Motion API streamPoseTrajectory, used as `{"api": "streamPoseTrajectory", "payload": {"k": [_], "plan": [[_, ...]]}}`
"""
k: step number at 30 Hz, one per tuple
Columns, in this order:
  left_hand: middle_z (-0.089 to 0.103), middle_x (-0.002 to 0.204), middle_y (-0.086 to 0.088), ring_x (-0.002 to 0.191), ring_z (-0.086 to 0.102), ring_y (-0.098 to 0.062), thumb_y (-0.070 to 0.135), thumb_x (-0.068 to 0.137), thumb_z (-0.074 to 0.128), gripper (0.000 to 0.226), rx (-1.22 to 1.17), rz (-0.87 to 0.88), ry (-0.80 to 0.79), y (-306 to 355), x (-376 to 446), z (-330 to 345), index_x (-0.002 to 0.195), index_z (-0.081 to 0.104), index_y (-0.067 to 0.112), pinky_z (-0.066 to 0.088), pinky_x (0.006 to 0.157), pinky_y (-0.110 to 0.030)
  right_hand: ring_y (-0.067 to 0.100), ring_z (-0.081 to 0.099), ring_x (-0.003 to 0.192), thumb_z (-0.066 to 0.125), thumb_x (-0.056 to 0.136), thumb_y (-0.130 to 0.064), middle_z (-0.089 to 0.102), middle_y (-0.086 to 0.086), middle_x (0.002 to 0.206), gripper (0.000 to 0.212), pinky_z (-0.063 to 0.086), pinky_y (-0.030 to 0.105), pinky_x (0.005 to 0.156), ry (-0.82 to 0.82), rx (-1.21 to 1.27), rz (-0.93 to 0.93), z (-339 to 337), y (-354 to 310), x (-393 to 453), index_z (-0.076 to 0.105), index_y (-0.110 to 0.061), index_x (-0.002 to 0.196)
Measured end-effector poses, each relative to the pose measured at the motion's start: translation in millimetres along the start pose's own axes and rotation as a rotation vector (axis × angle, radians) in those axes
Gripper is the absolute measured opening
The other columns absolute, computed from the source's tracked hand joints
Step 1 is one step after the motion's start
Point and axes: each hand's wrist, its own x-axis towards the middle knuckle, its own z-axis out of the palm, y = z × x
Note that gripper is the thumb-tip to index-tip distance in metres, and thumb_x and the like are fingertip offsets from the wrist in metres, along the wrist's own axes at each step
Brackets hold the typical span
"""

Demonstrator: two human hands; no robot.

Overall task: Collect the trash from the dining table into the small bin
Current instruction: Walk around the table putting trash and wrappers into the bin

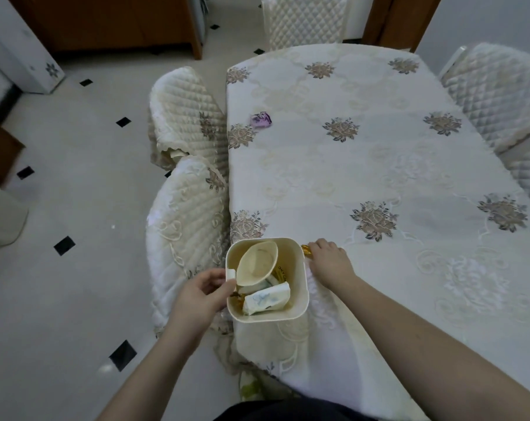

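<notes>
**Entry: small bin at counter corner, one wrapper in hand, one outstanding**

Item 1, small bin (268, 279). Cream, square-mouthed, held at the near-left corner of the counter (379, 165). My left hand (203, 291) grips it by the small tab on its left rim, fingers curled round that edge. I judge it is kept level with the counter's edge so trash can go across in one short move rather than be carried.

Item 2, bin contents. A cream paper cup (257, 262) lying tilted against the far wall, a crumpled white packet (266, 299) with blue print below it, and bits of gold wrapper between them. The bin looks well filled.

Item 3, gold wrapper (305, 250). On the counter, touching the bin's right rim. My right hand (329, 261) lies over it with fingers curled down; only the wrapper's left end shows. Whether the fingers pinch it or merely push it toward the rim, I cannot tell.

Item 4, purple wrapper (261, 120). Crumpled, lying near the counter's left edge, well apart from both hands. In my judgement this is the last piece left to collect, and it calls for a longer reach or a step along the side.

Item 5, surroundings. Embroidered tablecloth with floral motifs; quilted chairs (187, 235) tucked in along the left, far and right sides.
</notes>
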Motion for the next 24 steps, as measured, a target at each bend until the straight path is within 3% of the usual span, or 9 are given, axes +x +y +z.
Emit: {"api": "streamPoseTrajectory", "payload": {"k": [4, 8, 12, 16, 18, 21, 24], "plan": [[0.077, 0.085, -0.011, 0.064, 0.068, -0.016, 0.012, 0.088, 0.072, 0.012, -0.003, 0.011, 0.067, 0.7, -1.4, -6.3, 0.100, 0.074, 0.014, 0.053, 0.059, -0.031, 0.028, 0.053, 0.100, 0.049, 0.089, -0.021, 0.056, 0.006, 0.110, 0.024, 0.042, 0.039, 0.080, 0.078, -0.016, 0.034, 5.8, 0.9, 11.7, 0.057, -0.014, 0.111], [0.076, 0.082, -0.009, 0.062, 0.067, -0.010, 0.010, 0.089, 0.071, 0.012, -0.021, 0.034, 0.111, -3.9, -3.8, -4.8, 0.099, 0.075, 0.015, 0.053, 0.055, -0.025, 0.028, 0.054, 0.095, 0.051, 0.087, -0.014, 0.059, 0.008, 0.104, 0.019, 0.040, 0.036, 0.075, 0.092, -0.007, 0.022, 5.8, 7.2, 15.2, 0.059, -0.011, 0.104], [0.078, 0.086, -0.008, 0.073, 0.071, -0.019, 0.009, 0.089, 0.070, 0.014, -0.061, 0.020, 0.117, -10.1, -4.7, 0.5, 0.102, 0.074, 0.013, 0.056, 0.063, -0.032, 0.027, 0.054, 0.094, 0.053, 0.088, -0.018, 0.061, 0.007, 0.102, 0.019, 0.042, 0.036, 0.073, 0.123, 0.074, 0.029, -5.5, 14.8, 2.3, 0.062, -0.011, 0.104], [0.075, 0.086, -0.012, 0.060, 0.066, -0.007, 0.008, 0.090, 0.069, 0.013, -0.064, 0.010, 0.081, -11.3, -6.5, 7.2, 0.103, 0.072, 0.009, 0.050, 0.052, -0.019, 0.024, 0.055, 0.090, 0.056, 0.091, -0.024, 0.061, 0.005, 0.095, 0.020, 0.044, 0.034, 0.071, 0.246, 0.252, 0.010, -33.2, 18.0, -31.3, 0.064, -0.011, 0.104], [0.075, 0.088, -0.016, 0.060, 0.066, -0.008, 0.007, 0.091, 0.068, 0.013, -0.063, 0.012, 0.060, -10.9, -7.1, 11.1, 0.104, 0.072, 0.008, 0.050, 0.051, -0.020, 0.023, 0.056, 0.088, 0.059, 0.090, -0.025, 0.062, 0.003, 0.094, 0.020, 0.042, 0.031, 0.070, 0.296, 0.309, -0.011, -51.1, 16.9, -50.8, 0.066, -0.013, 0.105], [0.077, 0.091, -0.014, 0.079, 0.072, -0.026, 0.009, 0.090, 0.070, 0.011, -0.086, -0.002, 0.043, -10.4, -7.1, 17.7, 0.100, 0.074, 0.012, 0.060, 0.072, -0.041, 0.021, 0.058, 0.080, 0.064, 0.088, -0.023, 0.064, 0.001, 0.089, 0.018, 0.045, 0.033, 0.070, 0.394, 0.397, -0.034, -80.5, 10.7, -79.5, 0.069, -0.014, 0.103], [0.076, 0.096, -0.017, 0.092, 0.073, -0.034, 0.012, 0.089, 0.071, 0.014, -0.074, -0.004, 0.024, -12.3, -7.7, 23.1, 0.103, 0.074, 0.013, 0.060, 0.084, -0.049, 0.015, 0.056, 0.080, 0.064, 0.087, -0.028, 0.062, -0.006, 0.088, 0.017, 0.047, 0.031, 0.071, 0.441, 0.504, -0.039, -109.7, -4.4, -107.0, 0.068, -0.021, 0.102]]}}
